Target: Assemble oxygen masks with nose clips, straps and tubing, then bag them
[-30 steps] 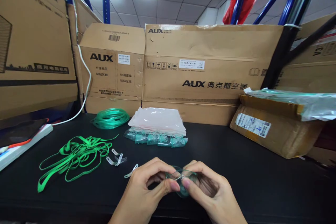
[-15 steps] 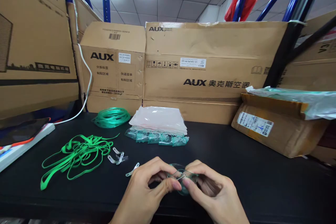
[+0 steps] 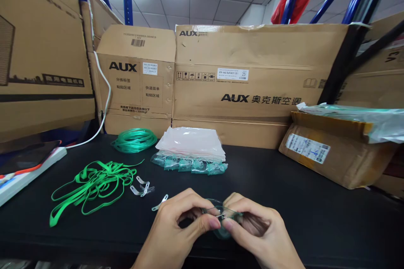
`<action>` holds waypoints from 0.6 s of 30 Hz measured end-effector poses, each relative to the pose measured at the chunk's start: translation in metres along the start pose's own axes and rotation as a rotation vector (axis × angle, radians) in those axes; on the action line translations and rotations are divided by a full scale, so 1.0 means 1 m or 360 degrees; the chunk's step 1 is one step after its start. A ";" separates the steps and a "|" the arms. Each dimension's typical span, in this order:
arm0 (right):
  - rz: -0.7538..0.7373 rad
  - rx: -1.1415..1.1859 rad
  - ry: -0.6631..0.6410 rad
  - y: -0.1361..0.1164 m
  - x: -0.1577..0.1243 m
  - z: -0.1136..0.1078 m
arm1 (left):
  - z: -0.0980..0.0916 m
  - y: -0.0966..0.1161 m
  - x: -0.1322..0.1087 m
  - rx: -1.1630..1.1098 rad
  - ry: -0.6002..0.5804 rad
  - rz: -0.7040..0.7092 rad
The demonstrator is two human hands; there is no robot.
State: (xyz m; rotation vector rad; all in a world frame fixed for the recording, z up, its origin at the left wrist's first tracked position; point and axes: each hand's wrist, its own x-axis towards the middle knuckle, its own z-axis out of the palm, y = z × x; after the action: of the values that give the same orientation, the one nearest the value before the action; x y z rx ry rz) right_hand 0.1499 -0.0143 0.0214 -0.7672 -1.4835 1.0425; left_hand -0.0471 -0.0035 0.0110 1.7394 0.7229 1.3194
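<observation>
Over the near part of the black table, both my hands hold a clear green plastic oxygen mask (image 3: 222, 232). My left hand (image 3: 179, 220) pinches its left edge between thumb and forefinger. On the opposite side, my right hand (image 3: 257, 229) presses with the thumb against the mask, the other fingers curled behind. A thin shiny piece, apparently a metal nose clip (image 3: 219, 215), shows between the two thumbs. Much of the mask is hidden by my fingers. Just left of my left hand lies a loose metal nose clip (image 3: 160, 203), and several more clips (image 3: 140, 188) rest farther left.
Green elastic straps (image 3: 97, 187) lie tangled at left, with coiled green tubing (image 3: 135, 140) behind. White bags (image 3: 191, 141) with green plastic parts lie mid-table. Cardboard boxes (image 3: 259, 63) wall the back; an open carton (image 3: 334, 155) stands right. A power strip (image 3: 47, 170) edges the left.
My right hand has shifted slightly right, its thumb a little farther from my left thumb. The mask's right side has moved with it. Both hands keep hold of the mask.
</observation>
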 end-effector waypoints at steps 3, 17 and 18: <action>0.0004 0.0050 0.0031 -0.001 -0.001 0.001 | 0.000 0.001 0.000 0.0026 -0.0019 0.0011; 0.0049 -0.0008 -0.0106 -0.006 0.001 -0.002 | 0.001 0.002 0.002 -0.0008 0.0046 0.0057; 0.0049 0.0002 -0.0118 -0.006 0.001 -0.003 | 0.000 0.002 0.002 0.0010 0.0025 0.0074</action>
State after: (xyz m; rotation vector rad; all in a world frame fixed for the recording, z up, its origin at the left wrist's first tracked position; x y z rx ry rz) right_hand 0.1528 -0.0152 0.0269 -0.7599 -1.5377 1.1054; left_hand -0.0470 -0.0031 0.0134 1.7623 0.7001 1.3647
